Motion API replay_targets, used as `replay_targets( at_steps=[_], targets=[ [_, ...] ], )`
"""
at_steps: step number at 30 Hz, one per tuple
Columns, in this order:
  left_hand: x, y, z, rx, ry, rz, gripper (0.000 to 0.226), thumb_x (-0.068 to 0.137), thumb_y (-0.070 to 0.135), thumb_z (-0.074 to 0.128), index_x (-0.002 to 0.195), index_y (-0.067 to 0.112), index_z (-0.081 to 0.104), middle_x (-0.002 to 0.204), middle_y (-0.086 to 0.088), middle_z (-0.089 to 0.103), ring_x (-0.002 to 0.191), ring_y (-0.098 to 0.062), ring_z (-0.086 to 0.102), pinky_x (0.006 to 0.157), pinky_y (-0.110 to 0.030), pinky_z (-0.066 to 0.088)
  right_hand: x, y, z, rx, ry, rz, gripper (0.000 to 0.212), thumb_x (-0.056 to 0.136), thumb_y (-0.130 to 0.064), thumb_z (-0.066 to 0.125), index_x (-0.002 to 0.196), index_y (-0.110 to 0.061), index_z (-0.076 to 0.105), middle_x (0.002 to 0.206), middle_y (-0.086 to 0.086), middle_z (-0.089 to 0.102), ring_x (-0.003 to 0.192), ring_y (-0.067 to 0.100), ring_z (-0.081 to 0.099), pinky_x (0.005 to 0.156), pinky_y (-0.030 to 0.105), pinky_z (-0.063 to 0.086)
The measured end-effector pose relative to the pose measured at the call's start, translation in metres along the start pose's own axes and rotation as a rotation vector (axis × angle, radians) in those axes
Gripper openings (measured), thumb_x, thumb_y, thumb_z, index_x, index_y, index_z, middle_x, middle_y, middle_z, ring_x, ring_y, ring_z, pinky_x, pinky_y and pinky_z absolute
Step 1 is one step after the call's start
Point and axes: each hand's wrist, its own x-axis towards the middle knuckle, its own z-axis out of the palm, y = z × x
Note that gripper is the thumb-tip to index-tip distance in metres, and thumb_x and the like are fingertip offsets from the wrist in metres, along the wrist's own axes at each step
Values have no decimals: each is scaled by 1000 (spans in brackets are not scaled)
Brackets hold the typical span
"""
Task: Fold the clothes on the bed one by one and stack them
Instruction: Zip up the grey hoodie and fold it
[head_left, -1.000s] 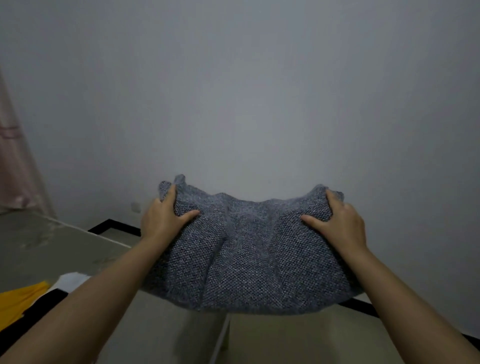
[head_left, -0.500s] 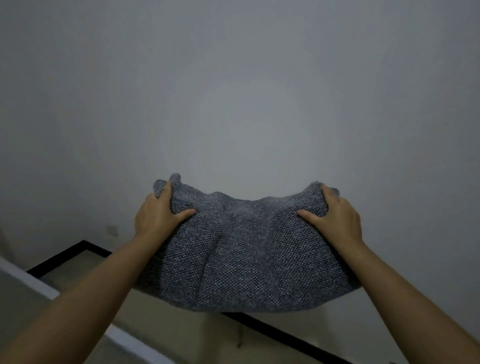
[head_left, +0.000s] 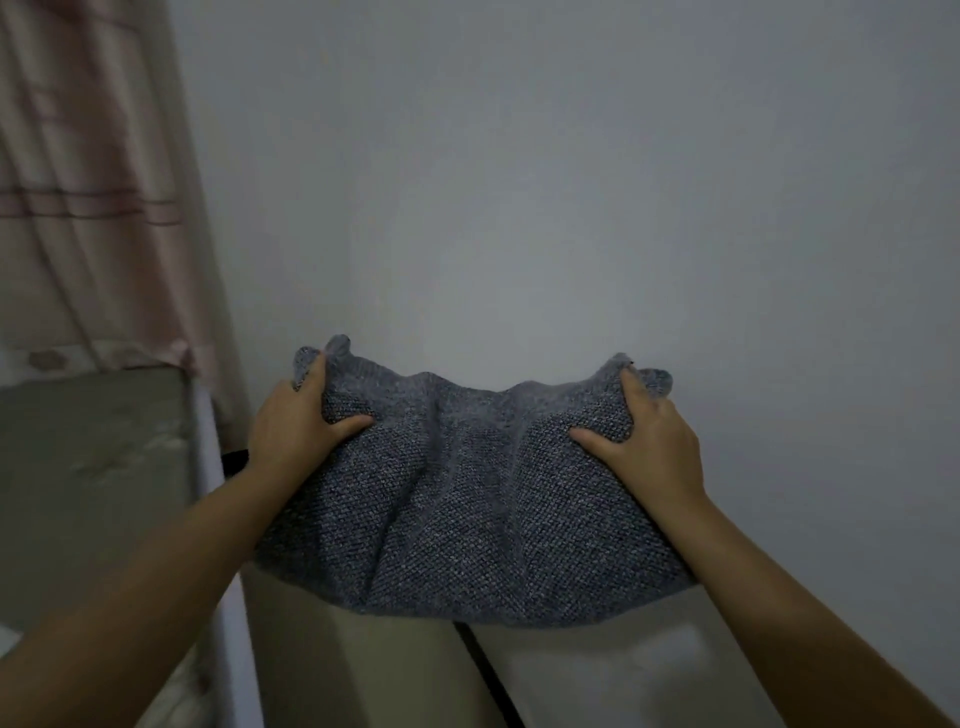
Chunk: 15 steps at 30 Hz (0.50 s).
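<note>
A grey-blue knitted garment (head_left: 467, 499) hangs in the air in front of me, bunched and sagging in the middle. My left hand (head_left: 296, 426) grips its upper left corner, thumb on the near side and fingers behind the fabric. My right hand (head_left: 644, 441) grips the upper right corner the same way. Both arms reach forward at about chest height. The garment's lower edge hangs free above the floor.
A bed (head_left: 93, 493) with a greyish cover lies at the left, its pale edge (head_left: 208, 467) running towards me. A pink curtain (head_left: 88, 182) hangs at the upper left. A plain grey wall (head_left: 571, 182) fills the background, with light floor tiles (head_left: 597, 670) below.
The view has swung back left, so the curtain and bed are in sight again. Both hands keep the same grip on the garment, which stays held up in front.
</note>
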Motion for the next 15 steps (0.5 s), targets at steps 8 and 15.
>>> replay_targets(
  at_steps=[8, 15],
  targets=[
    [25, -85, -11, 196, 80, -346, 96, 75, 57, 60, 148, 22, 8, 128, -25, 42, 108, -38, 48, 79, -39, 43, 123, -85, 126, 169, -238, -281, 91, 73, -60, 62, 144, -17, 24, 125, 17, 51, 113, 30, 50, 88, 33, 44],
    [101, -176, -41, 382, 99, -599, 94, 80, 57, 57, 148, 22, 2, 123, -21, 43, 102, -35, 50, 79, -40, 45, 220, -208, 239, 278, -354, -440, 90, 74, -60, 60, 144, -17, 24, 130, 18, 48, 117, 31, 48, 90, 35, 43]
  ],
)
